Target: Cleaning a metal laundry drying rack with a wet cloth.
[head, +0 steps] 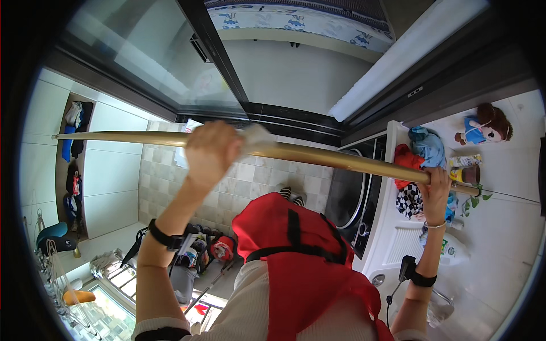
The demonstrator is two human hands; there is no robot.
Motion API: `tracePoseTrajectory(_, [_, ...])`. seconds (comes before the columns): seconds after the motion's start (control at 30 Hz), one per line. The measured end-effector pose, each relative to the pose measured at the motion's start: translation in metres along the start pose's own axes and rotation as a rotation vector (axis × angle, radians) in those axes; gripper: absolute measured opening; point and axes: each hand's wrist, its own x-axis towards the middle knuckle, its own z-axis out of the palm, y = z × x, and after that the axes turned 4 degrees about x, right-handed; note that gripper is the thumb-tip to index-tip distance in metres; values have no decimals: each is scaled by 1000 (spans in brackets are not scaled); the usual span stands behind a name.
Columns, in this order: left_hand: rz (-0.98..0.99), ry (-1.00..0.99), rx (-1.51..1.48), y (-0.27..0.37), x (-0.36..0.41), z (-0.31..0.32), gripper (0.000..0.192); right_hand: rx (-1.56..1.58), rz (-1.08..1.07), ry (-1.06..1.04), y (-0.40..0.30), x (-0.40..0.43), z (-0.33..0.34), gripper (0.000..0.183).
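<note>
A long gold-coloured metal pole (324, 158) runs across the view, from near the cupboards at the left to the wall at the right. My left hand (215, 149) is closed on a pale, blurred cloth or wipe (258, 138), pressed against the pole left of its middle. Toward the pole's right end, the fingers of my right hand (435, 187) wrap around it. Part of the pole is hidden behind my left hand and the cloth.
Clothes (411, 164) lie on the white washbasin counter (375, 238), beside a front-loading washing machine (349, 192). A doll (484, 128) and a potted plant (469, 174) are at the right. A glass sliding door (153, 55) stands ahead; hangers (64, 281) are at lower left.
</note>
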Motion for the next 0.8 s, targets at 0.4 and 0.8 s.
tracePoseTrajectory(0.4, [-188, 195, 88, -14, -12, 3, 16, -3, -38, -10, 5, -3, -3, 28])
tracePoseTrajectory(0.8, [78, 142, -324, 147, 46, 44, 23, -8, -31, -5, 25, -18, -3, 28])
